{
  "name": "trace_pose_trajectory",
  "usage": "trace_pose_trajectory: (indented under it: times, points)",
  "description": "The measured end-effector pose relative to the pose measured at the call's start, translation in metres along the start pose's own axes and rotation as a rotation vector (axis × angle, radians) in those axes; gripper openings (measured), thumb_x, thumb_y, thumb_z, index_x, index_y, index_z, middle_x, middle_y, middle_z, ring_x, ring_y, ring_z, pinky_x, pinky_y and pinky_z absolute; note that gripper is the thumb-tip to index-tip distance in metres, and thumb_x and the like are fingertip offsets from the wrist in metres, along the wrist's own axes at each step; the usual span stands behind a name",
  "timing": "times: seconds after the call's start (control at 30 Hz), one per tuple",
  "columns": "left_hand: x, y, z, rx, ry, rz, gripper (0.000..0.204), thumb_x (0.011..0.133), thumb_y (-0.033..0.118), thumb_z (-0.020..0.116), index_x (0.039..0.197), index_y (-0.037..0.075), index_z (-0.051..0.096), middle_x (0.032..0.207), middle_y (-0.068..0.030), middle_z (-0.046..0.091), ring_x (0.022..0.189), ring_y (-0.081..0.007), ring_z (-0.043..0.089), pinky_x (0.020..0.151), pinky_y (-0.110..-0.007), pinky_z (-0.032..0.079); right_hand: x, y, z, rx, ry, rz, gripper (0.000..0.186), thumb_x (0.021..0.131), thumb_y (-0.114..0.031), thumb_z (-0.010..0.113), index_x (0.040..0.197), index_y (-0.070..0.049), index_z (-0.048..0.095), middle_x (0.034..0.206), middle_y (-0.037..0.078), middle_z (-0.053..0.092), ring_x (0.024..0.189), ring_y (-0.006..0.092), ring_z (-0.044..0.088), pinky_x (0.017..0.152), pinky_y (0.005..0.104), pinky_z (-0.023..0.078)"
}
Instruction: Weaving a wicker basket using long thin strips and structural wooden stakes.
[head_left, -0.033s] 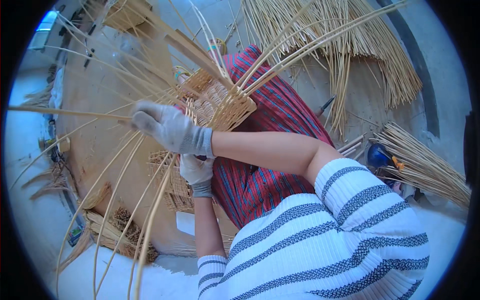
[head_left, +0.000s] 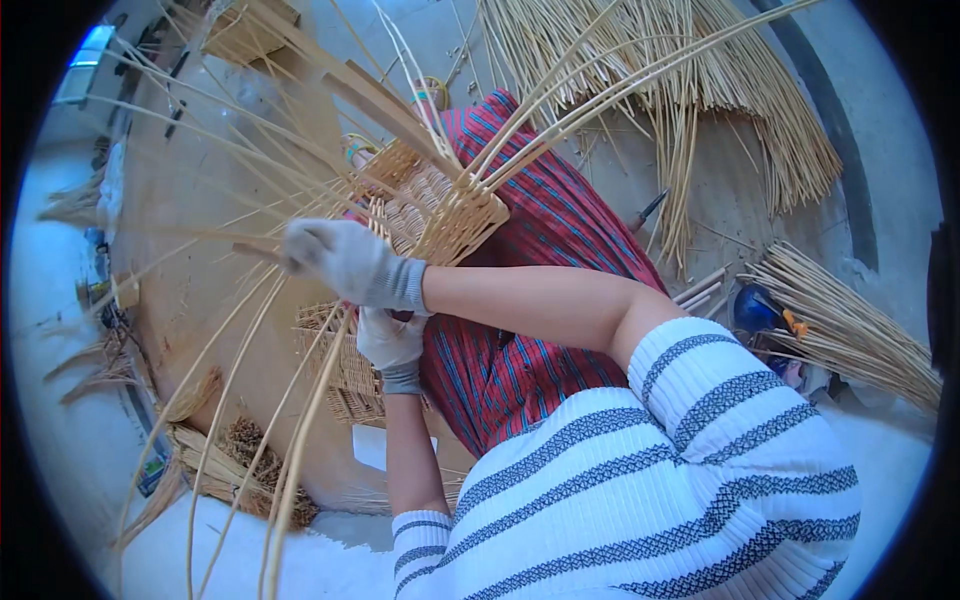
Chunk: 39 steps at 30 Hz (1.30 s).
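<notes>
My right hand (head_left: pixel 345 258), in a grey-white knitted glove, is closed on a pale cane strip (head_left: pixel 255 250) at the centre-left. Just below it my left hand (head_left: pixel 390 340), gloved too, is curled under the right one at the basket's lower side; what its fingers hold is hidden. A partly woven cane basket (head_left: pixel 420 200) rests tilted on red striped cloth (head_left: pixel 560 220) over my lap, with long loose stakes (head_left: pixel 600 95) fanning out from it on several sides. Another woven basket (head_left: pixel 345 375) lies behind my left arm.
Bundles of canes lie at the upper right (head_left: pixel 760 130) and right (head_left: pixel 850 330), near a blue object (head_left: pixel 755 310) and a dark pointed tool (head_left: pixel 650 210). Dried plant bundles (head_left: pixel 245 470) lie at the lower left. A yellowish box (head_left: pixel 250 30) stands at the top left.
My right hand has shifted slightly to the right. The long canes around it have moved a little, and those on the left are now blurred.
</notes>
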<state>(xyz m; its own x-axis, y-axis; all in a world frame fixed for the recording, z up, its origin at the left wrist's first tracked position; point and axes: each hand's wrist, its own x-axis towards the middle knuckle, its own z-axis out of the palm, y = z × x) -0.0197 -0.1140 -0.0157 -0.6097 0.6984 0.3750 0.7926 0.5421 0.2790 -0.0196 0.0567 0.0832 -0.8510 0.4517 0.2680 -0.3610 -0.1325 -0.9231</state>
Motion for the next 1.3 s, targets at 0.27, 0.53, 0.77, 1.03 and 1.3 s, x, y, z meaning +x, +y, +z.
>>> trace_pose_trajectory:
  times: [0.27,0.53,0.77,1.03,1.3]
  points:
    - [-0.009,0.019,-0.009,0.104,0.038,0.016,0.082,0.068,0.051,0.085,0.125,0.001,0.053,0.099,-0.0187,0.066,0.081,-0.0397,0.067,0.068,-0.046,0.054,-0.079,0.034,-0.049,-0.051,0.265,-0.287,0.04,0.103,-0.042,0.05,0.091,-0.005,0.059,0.079,0.002,0.061,0.069,0.0137,0.056,0.065,0.0301,0.049]
    - [0.072,0.066,0.012,-0.575,-0.3,-0.735,0.042,0.105,0.036,0.042,0.124,0.0,0.055,0.095,-0.0156,0.067,0.076,-0.0269,0.072,0.062,-0.035,0.058,-0.119,0.061,-0.082,0.128,0.268,0.094,0.033,0.106,-0.034,0.046,0.095,-0.007,0.06,0.088,0.002,0.06,0.081,0.0111,0.056,0.077,0.0272,0.049]
    - [0.051,0.06,0.013,-1.209,-0.176,-0.75,0.018,0.102,0.023,0.051,0.099,0.005,0.053,0.084,-0.0075,0.063,0.064,-0.0202,0.071,0.052,-0.031,0.059,-0.097,0.004,-0.122,0.064,0.393,0.158,0.018,0.093,0.001,0.063,0.109,-0.004,0.057,0.096,0.007,0.067,0.098,0.0155,0.065,0.087,0.0282,0.053]
    - [0.07,0.087,0.024,-1.029,-0.079,-0.854,0.024,0.101,0.026,0.054,0.097,0.003,0.052,0.076,-0.0063,0.061,0.055,-0.0183,0.068,0.046,-0.029,0.056,0.049,0.008,-0.045,-1.228,-0.086,-0.444,0.057,0.085,0.003,0.062,0.139,-0.008,0.05,0.132,0.023,0.059,0.132,0.0353,0.049,0.107,0.0388,0.04]
    - [0.058,0.064,0.026,-1.076,-0.082,-0.85,0.026,0.096,0.026,0.066,0.09,0.005,0.051,0.075,-0.005,0.058,0.054,-0.0163,0.064,0.049,-0.03,0.055,-0.095,0.015,-0.122,-0.129,0.216,-0.415,0.02,0.106,-0.02,0.045,0.118,-0.005,0.052,0.092,0.006,0.055,0.078,0.0149,0.061,0.069,0.0295,0.053]
